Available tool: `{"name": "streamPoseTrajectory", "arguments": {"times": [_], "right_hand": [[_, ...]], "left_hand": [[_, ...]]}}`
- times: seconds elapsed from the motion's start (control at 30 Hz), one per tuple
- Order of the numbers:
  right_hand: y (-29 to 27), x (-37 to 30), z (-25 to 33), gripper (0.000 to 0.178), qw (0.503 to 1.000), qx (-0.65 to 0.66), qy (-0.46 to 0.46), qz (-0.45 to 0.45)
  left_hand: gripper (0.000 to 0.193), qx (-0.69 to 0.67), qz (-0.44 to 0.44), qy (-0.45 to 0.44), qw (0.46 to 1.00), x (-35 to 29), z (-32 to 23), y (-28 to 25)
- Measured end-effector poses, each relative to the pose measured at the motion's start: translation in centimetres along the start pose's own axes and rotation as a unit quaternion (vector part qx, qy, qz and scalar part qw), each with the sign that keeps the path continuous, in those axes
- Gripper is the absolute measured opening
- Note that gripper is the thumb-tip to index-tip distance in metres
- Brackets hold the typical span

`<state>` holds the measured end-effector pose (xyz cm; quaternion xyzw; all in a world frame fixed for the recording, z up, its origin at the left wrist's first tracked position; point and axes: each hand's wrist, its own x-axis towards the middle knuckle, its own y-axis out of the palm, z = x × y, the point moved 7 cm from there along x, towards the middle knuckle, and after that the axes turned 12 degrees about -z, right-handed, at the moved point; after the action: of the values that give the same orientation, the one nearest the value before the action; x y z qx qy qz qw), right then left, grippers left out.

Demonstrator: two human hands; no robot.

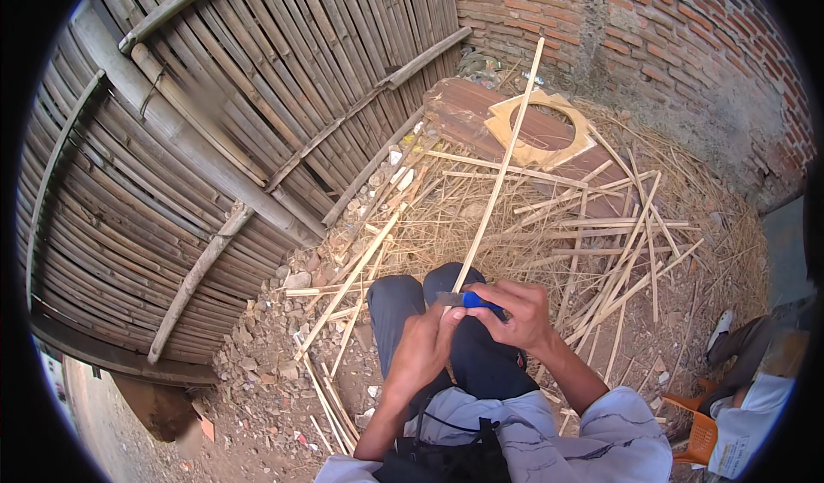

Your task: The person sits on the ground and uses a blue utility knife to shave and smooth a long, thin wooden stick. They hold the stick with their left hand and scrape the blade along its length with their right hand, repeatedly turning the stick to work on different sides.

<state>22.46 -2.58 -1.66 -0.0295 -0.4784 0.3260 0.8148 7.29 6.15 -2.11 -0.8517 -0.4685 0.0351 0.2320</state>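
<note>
My right hand [522,316] is closed round the blue handle of a short cutter knife [483,302]. Its grey blade lies across the near end of a long pale bamboo strip [502,170], just above my knees. Pinched at that near end, the strip is held by my left hand [419,347], whose thumb is close to the blade. From there the strip slants up and away, its far tip reaching toward the brick wall. The bit of strip inside my left hand is hidden by the fingers.
Many loose bamboo strips [631,260] lie crisscross on straw to the right; several more lie left of my legs. Beyond are a brown board [463,110] and a yellow frame with a round hole [579,153]. A bamboo fence [283,80] stands left; another person sits on an orange chair [699,431].
</note>
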Motion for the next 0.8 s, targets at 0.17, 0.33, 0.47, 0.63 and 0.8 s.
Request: {"name": "streamPoseTrajectory", "arguments": {"times": [0.17,0.33,0.47,0.63,0.8], "right_hand": [[-0.1,0.4,-0.6,0.032,1.000,-0.007,-0.006,-0.016],[-0.5,1.6,-2.1,0.027,0.999,-0.035,-0.003,-0.032],[-0.3,2.2,-1.9,0.026,0.999,-0.031,-0.011,-0.022],[-3.9,4.4,-8.8,0.032,0.975,-0.098,0.034,-0.196],[-14.1,3.8,-24.3,0.037,0.896,-0.121,0.262,-0.339]], "left_hand": [[0.036,0.026,0.008,0.003,1.000,0.0,0.6,0.0],[0.037,0.056,0.015,-0.001,0.998,0.0,1.4,-0.3],[0.038,0.066,0.011,0.004,0.998,0.4,1.0,-1.0],[0.039,0.102,0.029,-0.001,0.994,-0.9,1.3,-1.9],[0.038,0.136,0.010,0.005,0.991,-2.9,4.4,-3.7]]}}
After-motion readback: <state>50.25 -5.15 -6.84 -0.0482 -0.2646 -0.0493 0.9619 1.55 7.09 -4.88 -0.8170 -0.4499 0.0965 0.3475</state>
